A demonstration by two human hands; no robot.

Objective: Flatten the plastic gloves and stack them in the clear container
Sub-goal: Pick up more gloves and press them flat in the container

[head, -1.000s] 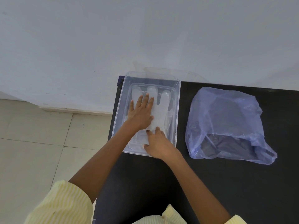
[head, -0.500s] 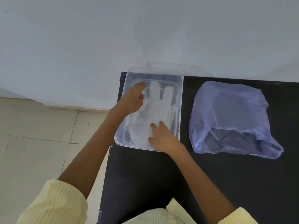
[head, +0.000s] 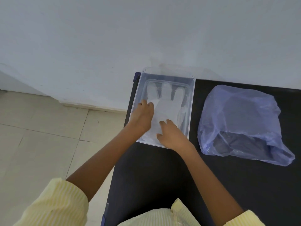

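Left hand (head: pixel 143 115): inside the clear container, palm down on the left edge of the plastic glove (head: pixel 164 110); fingers curled slightly, their tips at the base of the glove's leftmost finger; pressing rather than grasping, nothing enclosed.
Right hand (head: pixel 171 136): palm down across the near rim of the container, fingers spread and released, fingertips resting on the cuff end of the glove; no object clasped.
Plastic glove: translucent white, lying flat on the container floor with its fingers pointing toward the wall; three fingers plainly visible, a fourth only faintly at the right. Whether it lies on further gloves beneath cannot be told with certainty, though crumpled film shows along its right side.
Clear container (head: pixel 192 101): rectangular, transparent, open-topped; set at the far left corner of the black table, its far end touching the wall.
Black table (head: pixel 162 176): dark matte surface carrying the container and the bag.
Blue plastic bag (head: pixel 241 121): translucent, slumped on the table to the right of the container, apart from it; a dark mass shows through its lower part.
Sleeves (head: pixel 53 204): pale yellow, striped, pushed up above both forearms.
Wall (head: pixel 146 30): plain white, directly behind the table.
Floor (head: pixel 40 136): beige tiles to the left of the table.
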